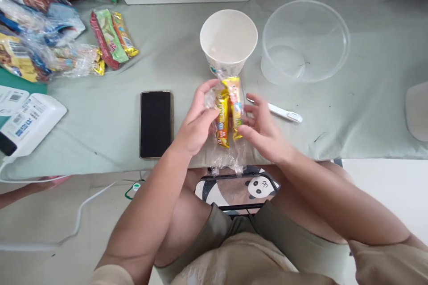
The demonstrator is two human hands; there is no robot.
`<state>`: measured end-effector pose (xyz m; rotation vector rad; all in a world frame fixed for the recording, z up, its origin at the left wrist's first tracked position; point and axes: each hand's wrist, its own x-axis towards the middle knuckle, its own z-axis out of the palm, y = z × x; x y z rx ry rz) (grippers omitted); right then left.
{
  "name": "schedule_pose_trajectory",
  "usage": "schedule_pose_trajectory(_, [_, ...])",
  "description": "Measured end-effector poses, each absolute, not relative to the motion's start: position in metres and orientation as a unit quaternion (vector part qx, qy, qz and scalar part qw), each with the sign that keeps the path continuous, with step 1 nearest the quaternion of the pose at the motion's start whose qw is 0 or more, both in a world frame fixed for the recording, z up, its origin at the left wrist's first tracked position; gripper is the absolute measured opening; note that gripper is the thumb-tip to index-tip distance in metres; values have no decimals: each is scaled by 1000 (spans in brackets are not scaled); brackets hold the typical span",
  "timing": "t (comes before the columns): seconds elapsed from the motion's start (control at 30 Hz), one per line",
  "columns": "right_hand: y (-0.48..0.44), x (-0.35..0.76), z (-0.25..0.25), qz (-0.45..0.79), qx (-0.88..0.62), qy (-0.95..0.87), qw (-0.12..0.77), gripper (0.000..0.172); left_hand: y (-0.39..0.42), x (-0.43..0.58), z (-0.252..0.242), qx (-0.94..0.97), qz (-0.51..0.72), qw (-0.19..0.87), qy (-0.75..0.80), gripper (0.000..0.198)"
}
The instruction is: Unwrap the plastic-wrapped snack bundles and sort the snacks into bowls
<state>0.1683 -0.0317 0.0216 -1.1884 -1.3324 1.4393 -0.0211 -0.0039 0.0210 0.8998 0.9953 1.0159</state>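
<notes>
Two yellow-wrapped snack bars, the left one (223, 118) and the right one (236, 107), lie side by side within clear crinkled plastic at the table's front edge. My left hand (199, 120) is closed on the left bar and the plastic, thumb on top. Against the right bar rests my right hand (262, 128), its thumb at the lower end and its fingers apart along the side. Just behind the bars stands a white paper bowl (229, 40). To the right of it is a clear round plastic tub (306, 42).
A black phone (156, 124) lies left of my hands, a white-handled tool (284, 112) to the right. Snack packets (112, 38) and a plastic-wrapped pile (36, 22) fill the back left. A white power strip (33, 124) sits at far left.
</notes>
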Motion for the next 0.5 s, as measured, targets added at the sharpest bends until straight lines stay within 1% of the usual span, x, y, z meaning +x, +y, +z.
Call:
schedule_pose_trajectory(0.03, [-32,162,21,617,-457,-495,407,81,-4,-18,24,395,436,677,441,57])
schedule_pose_trajectory(0.07, [-31,156,21,656,-437,-461,408,84,-4,-17,27,393,428,682,444,58])
schedule_pose_trajectory(0.17, [-30,145,27,744,-388,-353,415,79,-1,-20,40,423,419,651,470,61])
schedule_pose_trajectory(0.27, [-30,140,28,808,-360,-244,399,73,2,-27,58,517,411,548,513,55])
schedule_pose_trajectory(0.33, [-30,136,23,841,-321,-189,391,72,1,-28,71,563,439,461,528,46])
schedule_pose_trajectory(0.4, [-30,132,17,866,-274,-159,388,70,0,-26,82,564,505,404,513,36])
schedule_pose_trajectory(0.47, [-30,130,13,882,-241,-146,377,69,-1,-23,91,532,561,406,487,31])
schedule_pose_trajectory(0.5, [-29,129,12,889,-232,-142,367,69,0,-22,94,513,567,427,484,30])
